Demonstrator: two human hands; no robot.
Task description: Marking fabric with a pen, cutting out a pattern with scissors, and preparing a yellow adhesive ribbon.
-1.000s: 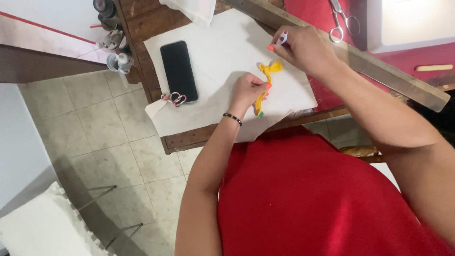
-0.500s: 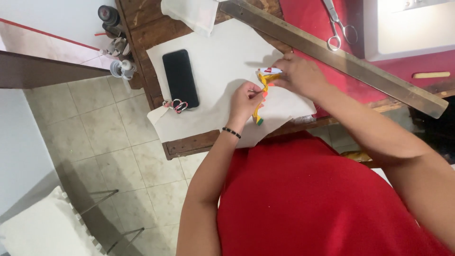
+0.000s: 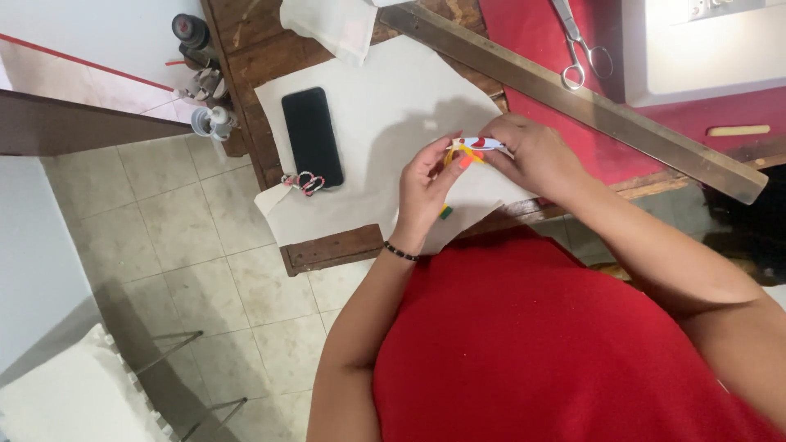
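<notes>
Both hands meet over a large sheet of white paper (image 3: 385, 115) on a wooden table. My left hand (image 3: 427, 188) pinches a yellow measuring tape (image 3: 458, 153), whose end with a green tip (image 3: 445, 213) hangs below the palm. My right hand (image 3: 532, 155) grips a small white and red pen-like marker (image 3: 481, 144) laid across the tape, fingertips of both hands touching.
A black phone (image 3: 312, 135) with a beaded charm (image 3: 306, 182) lies on the paper's left part. A long metal ruler (image 3: 573, 98) runs diagonally behind my hands, scissors (image 3: 580, 45) on red cloth beyond it. Small bottles (image 3: 209, 119) stand at the table's left edge.
My right hand came down and toward my left hand, bringing the marker onto the tape. The tape is now bunched between both hands instead of lying stretched on the paper.
</notes>
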